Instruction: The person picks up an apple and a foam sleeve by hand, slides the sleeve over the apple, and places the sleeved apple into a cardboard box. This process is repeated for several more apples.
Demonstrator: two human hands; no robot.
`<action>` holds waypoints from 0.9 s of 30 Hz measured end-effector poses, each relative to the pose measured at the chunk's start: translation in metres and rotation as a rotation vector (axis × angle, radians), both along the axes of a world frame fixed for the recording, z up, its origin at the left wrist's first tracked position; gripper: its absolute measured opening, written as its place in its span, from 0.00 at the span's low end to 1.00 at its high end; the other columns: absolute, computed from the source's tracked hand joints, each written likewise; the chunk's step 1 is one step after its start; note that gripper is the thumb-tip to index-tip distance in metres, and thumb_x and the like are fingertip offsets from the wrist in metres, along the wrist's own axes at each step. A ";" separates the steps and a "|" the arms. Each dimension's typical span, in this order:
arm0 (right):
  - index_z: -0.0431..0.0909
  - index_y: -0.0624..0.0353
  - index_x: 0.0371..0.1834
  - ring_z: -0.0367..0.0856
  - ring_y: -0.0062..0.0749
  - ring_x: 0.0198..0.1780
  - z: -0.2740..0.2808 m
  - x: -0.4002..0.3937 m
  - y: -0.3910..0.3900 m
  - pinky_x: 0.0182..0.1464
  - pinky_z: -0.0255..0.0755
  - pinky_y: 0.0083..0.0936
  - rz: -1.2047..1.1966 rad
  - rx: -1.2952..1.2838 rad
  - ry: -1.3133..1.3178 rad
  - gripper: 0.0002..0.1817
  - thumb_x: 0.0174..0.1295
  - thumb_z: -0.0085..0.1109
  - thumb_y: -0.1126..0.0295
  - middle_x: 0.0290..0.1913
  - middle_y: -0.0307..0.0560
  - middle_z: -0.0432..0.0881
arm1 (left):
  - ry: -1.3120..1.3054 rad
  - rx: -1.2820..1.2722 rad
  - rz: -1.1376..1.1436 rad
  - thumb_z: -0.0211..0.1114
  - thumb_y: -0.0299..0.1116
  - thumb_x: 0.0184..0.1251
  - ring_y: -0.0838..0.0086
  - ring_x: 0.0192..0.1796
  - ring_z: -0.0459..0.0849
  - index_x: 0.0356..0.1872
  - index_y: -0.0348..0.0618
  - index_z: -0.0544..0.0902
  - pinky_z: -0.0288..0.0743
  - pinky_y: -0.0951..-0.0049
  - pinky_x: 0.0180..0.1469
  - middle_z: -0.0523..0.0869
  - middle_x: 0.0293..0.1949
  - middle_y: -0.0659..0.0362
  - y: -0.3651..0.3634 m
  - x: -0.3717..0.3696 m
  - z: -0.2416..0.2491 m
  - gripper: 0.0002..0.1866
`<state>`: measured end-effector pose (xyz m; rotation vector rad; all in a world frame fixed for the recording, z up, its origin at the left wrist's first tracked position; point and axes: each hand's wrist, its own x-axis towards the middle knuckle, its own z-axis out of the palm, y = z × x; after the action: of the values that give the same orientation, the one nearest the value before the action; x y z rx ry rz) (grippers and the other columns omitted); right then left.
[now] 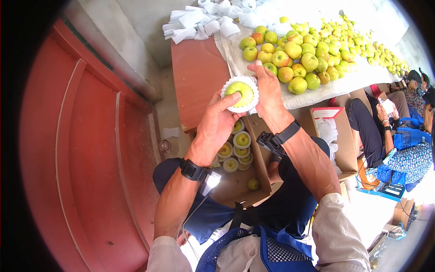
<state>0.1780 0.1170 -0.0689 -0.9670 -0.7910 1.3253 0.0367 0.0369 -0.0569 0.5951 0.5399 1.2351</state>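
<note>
My left hand (219, 119) is closed around a green apple (245, 93) in a white foam net (227, 87), its thumb pressed on the fruit's face. My right hand (269, 93) grips the net's right side, thumb pointing up; some of its fingers are hidden behind. Below the hands, an open cardboard box (263, 174) contains several apples in foam nets (242, 140). One bare apple (253, 184) lies near the box's front end.
Loose apples (309, 60) cover white cloth on the table (198, 86). Foam nets (192, 19) are heaped at the back. Another cardboard box (346, 146) with white packing stands right. Other people (410, 149) sit beyond it. A red door (97, 149) is at left.
</note>
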 end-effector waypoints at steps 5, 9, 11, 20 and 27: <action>0.81 0.67 0.55 0.77 0.25 0.33 0.001 0.001 -0.004 0.35 0.73 0.26 0.077 -0.091 0.112 0.25 0.80 0.52 0.51 0.35 0.43 0.79 | 0.083 0.055 0.027 0.72 0.34 0.68 0.70 0.61 0.82 0.67 0.37 0.71 0.76 0.63 0.60 0.81 0.61 0.55 0.001 0.002 0.001 0.30; 0.81 0.68 0.50 0.80 0.29 0.34 0.002 0.007 -0.002 0.37 0.74 0.28 0.021 0.068 -0.326 0.24 0.79 0.49 0.53 0.35 0.48 0.83 | 0.234 0.069 0.128 0.74 0.35 0.67 0.68 0.61 0.83 0.67 0.36 0.70 0.81 0.59 0.60 0.81 0.60 0.53 0.000 -0.002 0.009 0.32; 0.81 0.69 0.48 0.81 0.32 0.34 0.010 0.010 -0.003 0.37 0.74 0.31 0.012 0.100 -0.420 0.24 0.79 0.48 0.54 0.35 0.52 0.84 | 0.305 0.091 0.192 0.75 0.35 0.66 0.64 0.55 0.88 0.66 0.35 0.71 0.88 0.58 0.52 0.83 0.58 0.51 0.002 -0.007 0.011 0.32; 0.68 0.60 0.75 0.84 0.37 0.43 0.040 0.020 -0.041 0.47 0.77 0.32 0.420 0.493 -1.076 0.42 0.65 0.72 0.47 0.62 0.58 0.78 | 0.530 0.129 -0.022 0.70 0.36 0.72 0.71 0.56 0.87 0.63 0.34 0.77 0.83 0.68 0.59 0.85 0.55 0.57 -0.007 -0.043 0.017 0.24; 0.70 0.47 0.73 0.81 0.58 0.62 0.048 0.006 -0.089 0.60 0.76 0.46 0.472 0.566 -1.442 0.42 0.56 0.75 0.46 0.65 0.58 0.77 | 0.740 0.131 -0.151 0.74 0.42 0.69 0.77 0.54 0.84 0.63 0.37 0.76 0.81 0.72 0.53 0.83 0.54 0.58 -0.011 -0.055 -0.004 0.28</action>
<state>0.1836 0.0279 -0.0212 -1.2169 -2.4387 0.4746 -0.0181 0.0258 -0.0610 1.1956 1.0104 0.8861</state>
